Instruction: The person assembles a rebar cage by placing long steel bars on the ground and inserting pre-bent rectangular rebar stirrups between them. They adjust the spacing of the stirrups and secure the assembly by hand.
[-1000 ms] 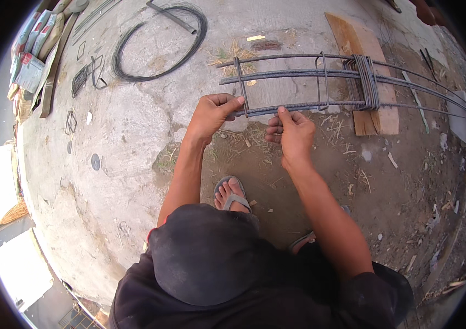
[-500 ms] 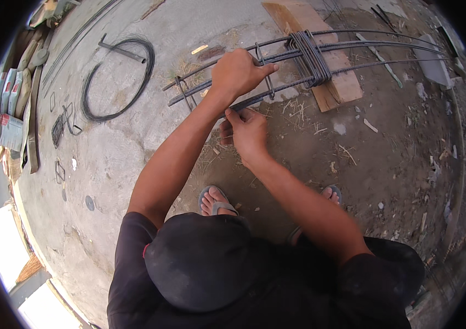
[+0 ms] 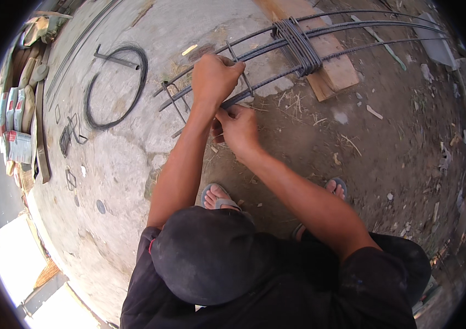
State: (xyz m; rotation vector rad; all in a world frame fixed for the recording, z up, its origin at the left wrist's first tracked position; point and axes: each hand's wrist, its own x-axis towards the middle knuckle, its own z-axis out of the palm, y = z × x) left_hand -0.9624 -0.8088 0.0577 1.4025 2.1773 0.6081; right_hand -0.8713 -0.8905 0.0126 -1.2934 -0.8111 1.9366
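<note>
Several ribbed steel rebars (image 3: 260, 51) run from my hands toward the far right, joined by square stirrups. One stirrup (image 3: 174, 104) stands around the bars near their left ends, another just right of my left hand. My left hand (image 3: 216, 79) is closed in a fist over the middle bars, thumb pointing right; what its fingers grip is hidden. Beneath the near bar, my right hand (image 3: 239, 129) has thumb and fingers pinched together close to the steel. Any small item in that pinch is too hidden to name. Farther right, a tight bundle of stirrups (image 3: 298, 46) wraps the bars.
A wooden plank (image 3: 337, 71) lies under the rebars. On the concrete at left are a wire coil (image 3: 144, 82) with a metal bar (image 3: 116, 60) across it, and loose stirrups (image 3: 65, 140). Stacked bags (image 3: 19, 109) line the left edge. Debris litters the dirt at right.
The view has shifted, so the bars and plank sit higher and farther left in the picture. Both hands stay at the same stretch of bars, with the left fist turned slightly.
</note>
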